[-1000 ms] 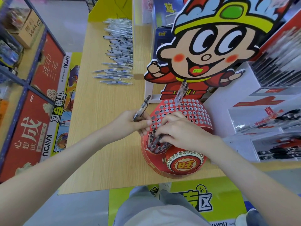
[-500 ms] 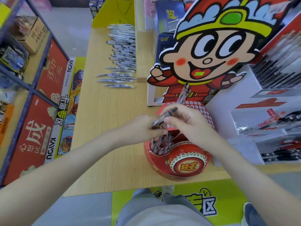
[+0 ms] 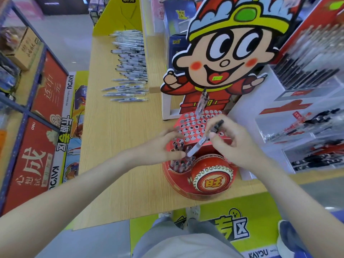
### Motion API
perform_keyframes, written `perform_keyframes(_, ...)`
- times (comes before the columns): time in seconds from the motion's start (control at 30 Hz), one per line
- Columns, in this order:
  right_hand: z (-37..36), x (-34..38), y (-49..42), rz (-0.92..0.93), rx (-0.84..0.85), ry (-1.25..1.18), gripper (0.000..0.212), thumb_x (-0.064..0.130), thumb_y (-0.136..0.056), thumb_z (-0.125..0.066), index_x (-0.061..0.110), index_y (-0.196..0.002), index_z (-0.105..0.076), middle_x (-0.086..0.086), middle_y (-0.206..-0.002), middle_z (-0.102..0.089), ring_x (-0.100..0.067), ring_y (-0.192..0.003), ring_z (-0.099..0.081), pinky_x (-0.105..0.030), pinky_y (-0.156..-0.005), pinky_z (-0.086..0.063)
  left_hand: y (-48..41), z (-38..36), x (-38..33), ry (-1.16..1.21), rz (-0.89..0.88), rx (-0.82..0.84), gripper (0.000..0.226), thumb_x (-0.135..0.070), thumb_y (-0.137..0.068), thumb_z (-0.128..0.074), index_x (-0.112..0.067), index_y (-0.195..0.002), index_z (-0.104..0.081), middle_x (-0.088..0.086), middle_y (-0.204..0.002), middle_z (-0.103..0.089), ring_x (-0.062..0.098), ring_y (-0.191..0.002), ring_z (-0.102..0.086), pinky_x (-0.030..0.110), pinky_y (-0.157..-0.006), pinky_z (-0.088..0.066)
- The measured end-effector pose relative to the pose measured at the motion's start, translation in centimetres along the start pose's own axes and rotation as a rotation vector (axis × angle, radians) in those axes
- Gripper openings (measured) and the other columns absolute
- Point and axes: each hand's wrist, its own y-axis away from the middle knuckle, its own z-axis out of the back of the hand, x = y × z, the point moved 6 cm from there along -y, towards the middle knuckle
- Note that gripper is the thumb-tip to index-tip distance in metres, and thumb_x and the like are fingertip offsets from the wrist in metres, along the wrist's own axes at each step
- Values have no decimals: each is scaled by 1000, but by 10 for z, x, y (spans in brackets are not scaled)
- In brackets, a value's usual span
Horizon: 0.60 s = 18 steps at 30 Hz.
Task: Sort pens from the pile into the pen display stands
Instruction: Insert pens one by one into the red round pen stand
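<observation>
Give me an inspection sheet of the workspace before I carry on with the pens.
Surface: light wooden table.
Job's things: pen pile at the far end; red display stand near the front edge, many holes unfilled; slotted pens at its front left; one clear pen upright at its back.
Clutter: cartoon cutout behind the stand.
Hands: right hand pinches a slanted pen, lower end over the slotted pens; left hand rests at the stand's left, fingers relaxed.
Cables: nothing seen.
Surroundings: red-fronted shelving to the left; clear pen cases to the right.
</observation>
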Motion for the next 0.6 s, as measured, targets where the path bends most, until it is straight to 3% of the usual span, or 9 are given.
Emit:
perform_keyframes(0.13, -20, -13, 1, 45, 179, 296, 11, 29, -87, -50, 37, -93, -55, 17, -90, -57, -3, -94, -51, -17, -84, -38, 2, 0, 0, 23, -70, -16, 60, -49, -90, -54, -25, -143, -39, -10, -152, -32, 1, -136, -30, 28, -115, -26)
perform_keyframes(0.27, -34, -26, -3, 156, 279, 537, 16, 38, -88, -48, 30, -94, -61, 16, -91, -58, -4, -91, -43, -24, -86, -27, 8, -4, -1, 9, -150, 29, 67, -51, -84, -58, -26, -143, -38, -14, -146, -38, -3, -133, -33, 18, -111, -27)
perform_keyframes(0.47, -41, -23, -15, 285, 310, 633, 28, 40, -88, -47, 22, -96, -67, 9, -91, -60, -10, -91, -41, -30, -84, -30, 11, -14, 6, -2, -147, 46, 78, -45, -81, -70, -29, -146, -30, -10, -146, -39, 1, -132, -35, 24, -111, -31)
perform_keyframes(0.6, -48, -23, -21, 346, 390, 645, 28, 37, -87, -47, 21, -95, -68, 6, -96, -60, -11, -94, -38, -28, -83, -28, 11, -14, 2, 7, -149, -8, 69, -36, -82, -73, -43, -136, -29, -17, -136, -41, -8, -121, -35, 8, -103, -30)
